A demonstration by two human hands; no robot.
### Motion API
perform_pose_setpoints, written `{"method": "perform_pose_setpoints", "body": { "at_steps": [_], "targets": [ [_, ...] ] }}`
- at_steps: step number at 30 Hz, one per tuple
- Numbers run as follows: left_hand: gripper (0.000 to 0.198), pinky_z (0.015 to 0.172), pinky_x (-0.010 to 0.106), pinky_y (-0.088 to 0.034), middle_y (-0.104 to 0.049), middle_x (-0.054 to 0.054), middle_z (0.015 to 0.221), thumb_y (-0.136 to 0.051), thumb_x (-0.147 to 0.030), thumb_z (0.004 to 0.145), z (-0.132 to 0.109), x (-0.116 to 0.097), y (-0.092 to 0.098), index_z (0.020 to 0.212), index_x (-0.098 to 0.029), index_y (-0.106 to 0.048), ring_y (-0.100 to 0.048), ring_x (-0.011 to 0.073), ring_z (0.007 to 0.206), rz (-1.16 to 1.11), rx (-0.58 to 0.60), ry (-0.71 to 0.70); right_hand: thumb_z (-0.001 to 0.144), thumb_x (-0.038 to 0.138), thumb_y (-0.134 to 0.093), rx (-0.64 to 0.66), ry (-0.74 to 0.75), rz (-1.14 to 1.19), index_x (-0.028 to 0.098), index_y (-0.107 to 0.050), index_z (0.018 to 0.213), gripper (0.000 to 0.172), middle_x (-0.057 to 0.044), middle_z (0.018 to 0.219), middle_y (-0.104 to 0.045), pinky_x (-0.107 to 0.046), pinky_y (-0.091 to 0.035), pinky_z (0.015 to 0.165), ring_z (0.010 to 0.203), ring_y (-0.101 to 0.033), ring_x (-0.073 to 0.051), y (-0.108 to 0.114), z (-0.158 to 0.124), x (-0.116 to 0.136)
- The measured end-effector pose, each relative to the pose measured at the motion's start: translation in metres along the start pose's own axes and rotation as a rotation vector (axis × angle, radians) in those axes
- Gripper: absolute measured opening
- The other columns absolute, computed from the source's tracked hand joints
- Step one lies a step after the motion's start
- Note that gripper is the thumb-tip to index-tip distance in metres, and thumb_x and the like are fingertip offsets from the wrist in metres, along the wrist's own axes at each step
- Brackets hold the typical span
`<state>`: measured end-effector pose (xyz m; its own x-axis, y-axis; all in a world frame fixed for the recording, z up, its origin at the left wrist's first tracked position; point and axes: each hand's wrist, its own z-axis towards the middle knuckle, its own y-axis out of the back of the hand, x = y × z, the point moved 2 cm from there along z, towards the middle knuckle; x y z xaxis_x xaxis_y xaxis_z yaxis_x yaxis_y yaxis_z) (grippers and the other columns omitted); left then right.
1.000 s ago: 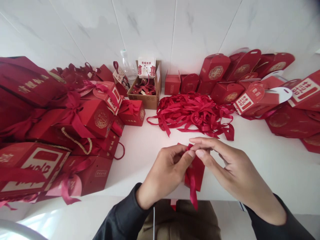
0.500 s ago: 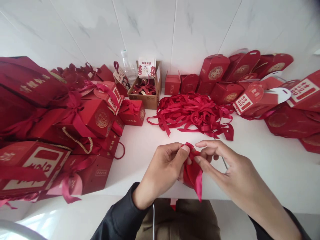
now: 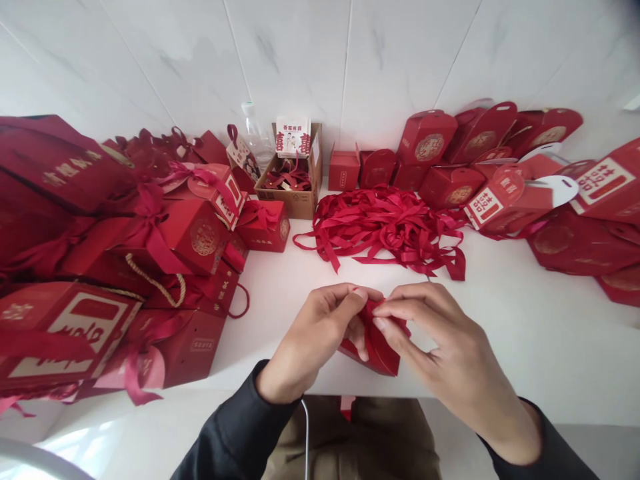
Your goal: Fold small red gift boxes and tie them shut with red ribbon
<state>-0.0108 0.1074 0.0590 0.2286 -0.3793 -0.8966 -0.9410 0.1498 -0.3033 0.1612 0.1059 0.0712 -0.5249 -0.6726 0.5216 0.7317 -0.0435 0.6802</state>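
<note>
A small red gift box (image 3: 383,357) rests near the front edge of the white table, partly covered by both hands. At its top, my left hand (image 3: 320,333) pinches a red ribbon (image 3: 369,310) between thumb and fingers. My right hand (image 3: 445,343) is beside it, thumb and forefinger closed on the ribbon too. Fingers hide most of the ribbon and any knot in it. Behind the hands lies a loose heap of red ribbons (image 3: 390,223).
Several finished red boxes with bows (image 3: 173,227) are stacked at the left. An open cardboard carton (image 3: 290,203) and a clear bottle (image 3: 253,133) stand by the tiled wall. More red boxes (image 3: 427,137) line the back right, some with white flaps.
My right hand has moved left, closer to my left hand. The ribbon tail that hung over the box front no longer shows there, and more of the box is visible.
</note>
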Motion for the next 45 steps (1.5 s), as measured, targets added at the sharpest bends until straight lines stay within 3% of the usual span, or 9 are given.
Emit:
{"method": "perform_pose_setpoints", "body": {
  "at_steps": [4, 10, 16, 21, 26, 29, 34, 41, 45],
  "targets": [
    [0.034, 0.058, 0.022, -0.052, -0.067, 0.0, 0.068, -0.078, -0.042, 0.086, -0.001, -0.001, 0.002, 0.1, -0.011, -0.074, -0.061, 0.0088, 0.054, -0.035, 0.032, -0.018, 0.103, 0.012, -0.061, 0.039, -0.004, 0.026, 0.025, -0.064, 0.109, 0.015, -0.006, 0.109, -0.061, -0.035, -0.053, 0.091, 0.106, -0.064, -0.021, 0.0, -0.004, -0.003],
    [0.034, 0.052, 0.022, -0.052, -0.072, 0.003, 0.085, -0.08, -0.033, 0.083, 0.0, 0.001, 0.005, 0.107, -0.012, -0.068, -0.059, 0.0071, 0.052, 0.003, 0.042, -0.045, 0.106, 0.031, -0.056, 0.11, -0.261, 0.208, 0.029, -0.055, 0.11, 0.005, -0.005, 0.114, -0.067, -0.037, -0.055, 0.092, 0.109, -0.068, -0.023, 0.003, -0.003, -0.005],
    [0.038, 0.062, 0.024, -0.054, -0.076, 0.006, 0.095, -0.073, -0.018, 0.085, -0.004, 0.003, 0.005, 0.122, -0.017, -0.063, -0.067, 0.0131, 0.071, 0.18, 0.022, -0.142, 0.105, 0.036, -0.056, 0.202, -0.385, 0.271, 0.031, -0.052, 0.135, 0.03, -0.008, 0.125, -0.071, -0.042, -0.057, 0.096, 0.119, -0.068, -0.027, -0.002, -0.003, -0.009],
    [0.038, 0.069, 0.024, -0.052, -0.078, 0.001, 0.096, -0.059, -0.008, 0.091, -0.011, 0.005, 0.0, 0.125, -0.024, -0.065, -0.07, 0.0141, 0.077, 0.522, -0.128, -0.32, 0.104, 0.037, -0.06, 0.183, -0.453, 0.351, 0.031, -0.057, 0.129, 0.026, -0.004, 0.105, -0.074, -0.034, -0.06, 0.084, 0.101, -0.074, -0.023, -0.006, -0.002, -0.012],
    [0.034, 0.067, 0.025, -0.051, -0.076, 0.003, 0.098, -0.053, -0.003, 0.093, -0.016, 0.013, -0.011, 0.117, -0.022, -0.069, -0.068, 0.0146, 0.074, 0.891, -0.333, -0.568, 0.105, 0.043, -0.061, 0.207, -0.492, 0.41, 0.03, -0.06, 0.122, 0.021, -0.004, 0.113, -0.073, -0.031, -0.059, 0.086, 0.11, -0.071, -0.022, -0.005, -0.001, -0.012],
    [0.028, 0.069, 0.025, -0.052, -0.076, 0.005, 0.1, -0.05, -0.007, 0.1, -0.018, 0.02, -0.014, 0.117, -0.021, -0.068, -0.071, 0.0162, 0.078, 0.963, -0.374, -0.653, 0.109, 0.049, -0.051, 0.235, -0.509, 0.427, 0.029, -0.063, 0.116, 0.024, -0.002, 0.099, -0.072, -0.027, -0.057, 0.067, 0.088, -0.07, -0.02, -0.003, 0.0, -0.011],
    [0.021, 0.073, 0.023, -0.054, -0.076, 0.003, 0.096, -0.05, -0.01, 0.105, -0.021, 0.024, -0.014, 0.109, -0.021, -0.068, -0.072, 0.0146, 0.082, 0.996, -0.389, -0.777, 0.11, 0.054, -0.046, 0.299, -0.54, 0.372, 0.027, -0.066, 0.109, 0.034, 0.002, 0.073, -0.058, -0.027, -0.039, 0.045, 0.054, -0.049, -0.016, 0.001, 0.0, -0.011],
    [0.019, 0.065, 0.023, -0.054, -0.071, 0.003, 0.102, -0.063, -0.007, 0.099, -0.024, 0.029, -0.016, 0.106, -0.023, -0.07, -0.07, 0.0123, 0.076, 1.04, -0.513, -0.941, 0.11, 0.052, -0.043, 0.3, -0.552, 0.296, 0.029, -0.061, 0.123, 0.032, -0.002, 0.1, -0.069, -0.029, -0.043, 0.049, 0.067, -0.061, -0.018, 0.0, -0.002, -0.012],
    [0.021, 0.068, 0.028, -0.053, -0.068, 0.002, 0.099, -0.066, -0.01, 0.097, -0.023, 0.031, -0.013, 0.112, -0.024, -0.07, -0.067, 0.0146, 0.076, 1.074, -0.568, -0.946, 0.11, 0.045, -0.046, 0.342, -0.477, 0.308, 0.028, -0.066, 0.107, 0.026, -0.003, 0.104, -0.071, -0.032, -0.051, 0.064, 0.087, -0.068, -0.021, -0.001, 0.003, -0.011]
  ]
}}
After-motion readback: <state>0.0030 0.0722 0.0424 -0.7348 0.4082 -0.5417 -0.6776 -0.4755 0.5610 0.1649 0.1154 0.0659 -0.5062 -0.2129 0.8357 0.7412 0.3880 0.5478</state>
